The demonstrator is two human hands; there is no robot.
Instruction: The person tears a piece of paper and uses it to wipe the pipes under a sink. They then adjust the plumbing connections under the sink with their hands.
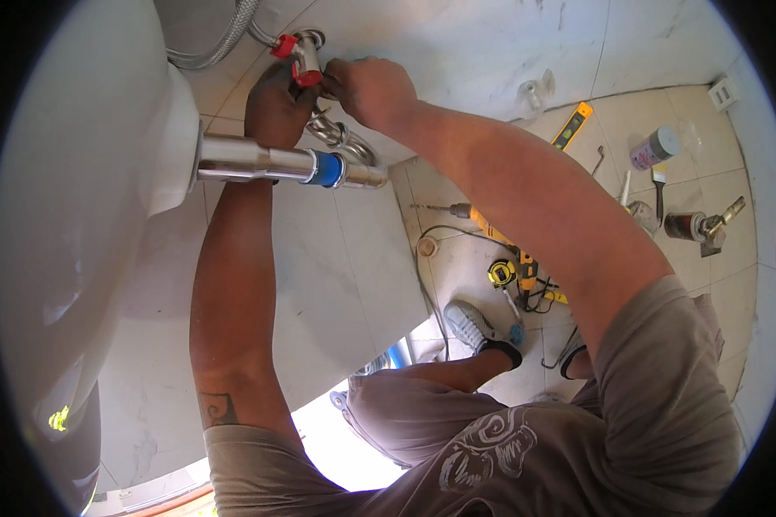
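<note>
A chrome angle valve [304,62] with red fittings sticks out from the wall at the upper middle. My left hand [276,105] reaches up behind the chrome drain pipe [254,160], its fingers closed against the lower side of the valve. From the right, my right hand [377,91] comes in with curled fingers next to the valve's lower end; whatever they pinch is hidden. Just below both hands runs a curved chrome trap pipe [341,138]. It lies close to the drain pipe, which has a blue band [326,169].
A white basin [78,215] fills the left side, with a braided hose [220,43] above. On the tiled floor at right lie a yellow drill [491,228], a tape measure [502,273], a spirit level [572,126], a spray can [654,148], a brush [659,189] and a torch [703,226].
</note>
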